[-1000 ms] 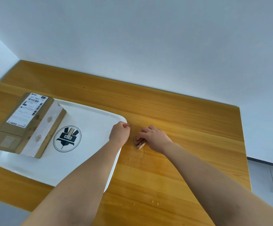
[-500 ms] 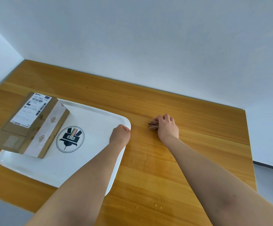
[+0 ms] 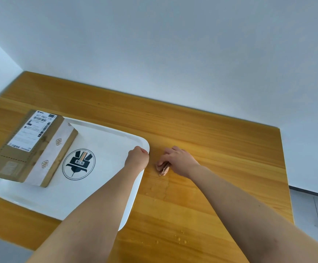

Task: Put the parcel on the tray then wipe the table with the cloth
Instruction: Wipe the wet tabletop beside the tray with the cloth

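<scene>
A: Parcel (image 3: 27,147) sits on the white tray's (image 3: 105,196) left end, so that step looks done.

B: Agreed. Wiping's underway: right hand (image 3: 179,160) presses the bunched cloth (image 3: 163,169) on the bench (image 3: 220,145), left hand (image 3: 137,158) fisted at the tray's corner.

A: Next, sweep toward the droplets (image 3: 179,239) at the near edge.

The scene is evenly and brightly lit, with soft shadows; straight edges are bent by the wide lens, and focus is kept sharp
</scene>
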